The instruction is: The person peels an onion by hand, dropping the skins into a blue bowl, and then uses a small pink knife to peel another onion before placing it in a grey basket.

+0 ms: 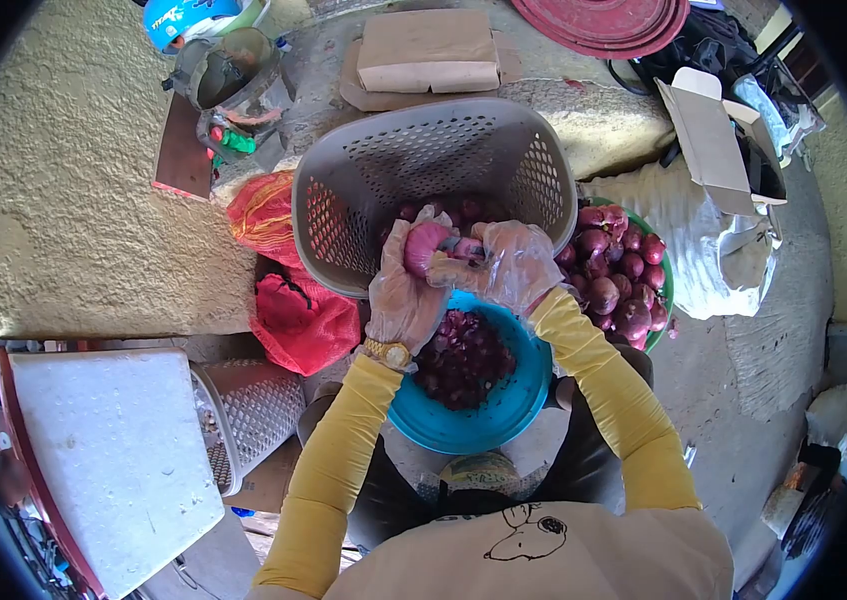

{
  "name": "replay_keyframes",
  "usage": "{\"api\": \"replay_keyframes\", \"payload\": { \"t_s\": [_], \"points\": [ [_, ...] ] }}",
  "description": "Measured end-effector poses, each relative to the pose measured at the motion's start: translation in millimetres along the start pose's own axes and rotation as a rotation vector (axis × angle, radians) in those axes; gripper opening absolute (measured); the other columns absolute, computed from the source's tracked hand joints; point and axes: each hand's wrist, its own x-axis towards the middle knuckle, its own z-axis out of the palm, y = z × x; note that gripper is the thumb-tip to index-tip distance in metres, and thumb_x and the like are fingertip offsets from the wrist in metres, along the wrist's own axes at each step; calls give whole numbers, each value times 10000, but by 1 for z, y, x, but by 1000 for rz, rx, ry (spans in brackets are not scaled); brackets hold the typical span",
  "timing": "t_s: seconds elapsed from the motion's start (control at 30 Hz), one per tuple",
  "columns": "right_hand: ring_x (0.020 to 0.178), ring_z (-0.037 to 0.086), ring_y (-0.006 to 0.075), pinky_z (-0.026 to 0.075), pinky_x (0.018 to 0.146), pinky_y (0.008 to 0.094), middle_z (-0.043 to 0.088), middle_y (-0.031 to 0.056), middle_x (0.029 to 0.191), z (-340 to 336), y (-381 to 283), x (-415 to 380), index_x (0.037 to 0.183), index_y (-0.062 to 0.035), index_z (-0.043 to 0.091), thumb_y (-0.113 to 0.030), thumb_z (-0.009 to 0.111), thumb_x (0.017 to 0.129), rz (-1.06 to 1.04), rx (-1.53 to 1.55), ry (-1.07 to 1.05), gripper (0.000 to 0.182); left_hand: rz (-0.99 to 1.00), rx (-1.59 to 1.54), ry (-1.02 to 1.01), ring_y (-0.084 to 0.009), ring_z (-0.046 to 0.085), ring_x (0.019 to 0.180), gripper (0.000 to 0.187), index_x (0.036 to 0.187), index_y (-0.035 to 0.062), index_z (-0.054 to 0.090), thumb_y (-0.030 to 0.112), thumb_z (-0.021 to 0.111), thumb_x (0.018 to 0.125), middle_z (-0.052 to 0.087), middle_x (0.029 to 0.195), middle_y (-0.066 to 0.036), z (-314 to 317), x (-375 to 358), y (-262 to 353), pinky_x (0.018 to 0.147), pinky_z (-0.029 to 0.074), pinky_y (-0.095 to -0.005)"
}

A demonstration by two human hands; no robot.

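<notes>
My left hand [405, 305], in a clear plastic glove and with a gold watch at the wrist, is wrapped round a peeled-looking pink-purple onion [425, 248]. Close against the onion, my right hand [521, 262], gloved the same way, is closed with its fingertips pinching a small dark piece [469, 250]; I cannot tell whether it is a blade or skin. Both hands are over the near rim of a grey-brown perforated basket [423, 130] with red onions at its bottom. Under my wrists a blue basin [533, 385] holds dark purple onion skins [463, 365].
A green-rimmed container [670, 285] full of red onions [613, 270] stands right of the basket. Red mesh bags [308, 320] lie to its left. A white board [108, 450] and a tipped light basket [258, 405] are at lower left. Cardboard boxes [428, 50] sit beyond.
</notes>
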Motion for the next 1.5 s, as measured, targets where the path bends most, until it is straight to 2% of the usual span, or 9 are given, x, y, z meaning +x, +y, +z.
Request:
{"api": "replay_keyframes", "payload": {
  "t_s": [0.03, 0.33, 0.43, 0.67, 0.83, 1.17, 1.27, 1.33, 1.5],
  "points": [
    [795, 724, 409, 561, 713, 470, 719, 202, 795, -2, -2, 1, 874, -25, 741, -816, 785, 676, 0, 0, 0, 817, -18, -15, -22, -273, 616, 1179, 430, 1342, 32, 576, 365, 601, 1071, 644, 1286, -137, -4, 1, 1, 971, 570, -377],
    [813, 729, 402, 565, 718, 441, 728, 195, 816, -3, -6, 1, 943, -42, 768, -792, 786, 706, 71, 5, -82, 787, -27, -105, -146, -277, 645, 1158, 405, 1364, 33, 587, 315, 606, 1074, 661, 1323, -153, -17, 1, 3, 941, 591, -375],
    [759, 733, 404, 580, 688, 470, 717, 202, 754, 3, -1, 1, 813, -44, 719, -881, 729, 670, 39, 18, -17, 849, 28, 6, -121, -288, 627, 1223, 382, 1357, 24, 595, 271, 623, 1067, 654, 1348, -163, -6, 0, 3, 951, 596, -370],
    [802, 733, 398, 576, 717, 453, 734, 201, 818, 3, -3, 1, 916, -60, 757, -841, 741, 710, 77, -8, -91, 808, -66, -55, -153, -328, 596, 1272, 350, 1331, 12, 608, 230, 632, 1058, 633, 1376, -175, -12, 2, 7, 1019, 575, -409],
    [816, 735, 379, 572, 719, 428, 741, 192, 841, 13, -1, 0, 991, -74, 776, -802, 761, 735, 65, 6, -82, 772, 103, -3, -82, -330, 597, 1271, 321, 1297, 30, 629, 198, 656, 1025, 633, 1380, -166, -13, 0, 2, 1099, 526, -446],
    [768, 727, 370, 574, 711, 409, 734, 179, 779, 7, -10, 1, 988, -46, 770, -772, 774, 755, 122, 158, -141, 762, 102, -67, -71, -340, 592, 1276, 313, 1283, 34, 641, 205, 661, 1021, 645, 1362, -158, -17, -1, -2, 1110, 518, -451],
    [771, 728, 364, 572, 713, 406, 735, 177, 782, 10, -9, 0, 989, -43, 770, -772, 773, 757, 133, 150, -156, 764, 125, -32, -94, -291, 616, 1240, 343, 1326, 48, 636, 235, 658, 1039, 654, 1341, -149, -18, 0, -3, 1086, 527, -406],
    [774, 729, 362, 571, 714, 406, 735, 174, 785, 11, -8, 0, 987, -44, 770, -773, 771, 758, 126, 155, -143, 764, 32, -157, -121, -339, 593, 1272, 315, 1291, 36, 634, 220, 644, 1035, 650, 1337, -161, -20, 0, 0, 1093, 532, -446],
    [759, 722, 367, 559, 699, 413, 727, 173, 774, 18, 2, 2, 909, -38, 757, -801, 758, 738, 94, 97, -140, 782, -30, -167, -99, -337, 609, 1247, 343, 1323, 28, 601, 233, 626, 1048, 654, 1324, -173, -16, -1, 2, 1033, 567, -432]
  ]
}}
